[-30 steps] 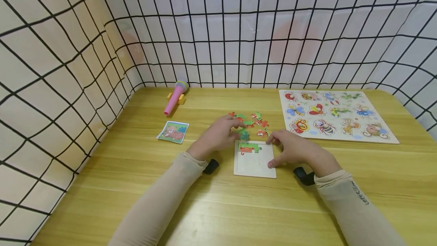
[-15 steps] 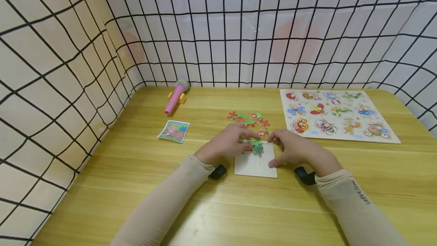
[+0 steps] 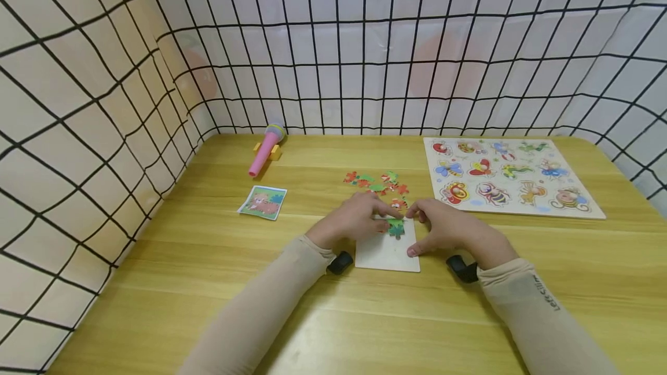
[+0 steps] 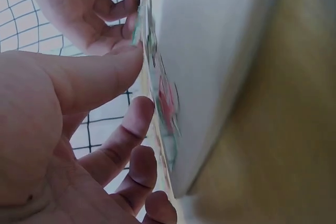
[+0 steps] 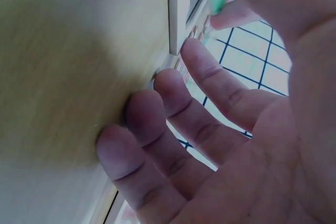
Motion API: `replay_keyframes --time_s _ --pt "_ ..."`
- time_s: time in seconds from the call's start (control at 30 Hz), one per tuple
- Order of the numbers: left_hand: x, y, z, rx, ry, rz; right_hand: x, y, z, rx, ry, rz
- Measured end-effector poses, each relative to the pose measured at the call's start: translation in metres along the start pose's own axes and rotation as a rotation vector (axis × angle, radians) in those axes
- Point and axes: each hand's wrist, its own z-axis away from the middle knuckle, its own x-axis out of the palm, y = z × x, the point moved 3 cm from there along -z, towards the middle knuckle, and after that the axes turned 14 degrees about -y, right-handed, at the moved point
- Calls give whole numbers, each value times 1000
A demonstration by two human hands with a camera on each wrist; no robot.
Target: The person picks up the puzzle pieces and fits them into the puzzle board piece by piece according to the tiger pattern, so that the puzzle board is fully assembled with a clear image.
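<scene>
My left hand (image 3: 355, 220) pinches a green jigsaw piece (image 3: 397, 228) with thumb and fingertips, low over the upper right part of a square puzzle board (image 3: 385, 257). In the left wrist view, the held piece (image 4: 137, 29) shows beyond the thumb tip, and fitted pieces (image 4: 167, 100) lie along the board. From the head, my left fingers mostly cover those. My right hand (image 3: 450, 229) holds the board's right side, thumb at the right edge and index finger by the far corner. Loose tiger-patterned pieces (image 3: 399, 203) lie just behind the board.
A small picture card (image 3: 262, 202) lies left of the hands. Behind it, a pink toy microphone (image 3: 266, 151) leans on yellow blocks (image 3: 275, 154). A big insect board (image 3: 513, 201) occupies the back right. Black netting (image 3: 341, 62) encloses the table.
My left hand has taken the green piece from behind the board and brought it right and nearer, over the board's upper right. My right hand has stayed at the board's side.
</scene>
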Motion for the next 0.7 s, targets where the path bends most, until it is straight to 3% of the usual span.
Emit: replay_keyframes --time_s 0.3,0.7 --pt "3 3 -4 -97 -6 -31 1 0 -1 11 -10 1" --pt "4 4 0 -53 -16 -38 1 -2 1 38 -20 -13"
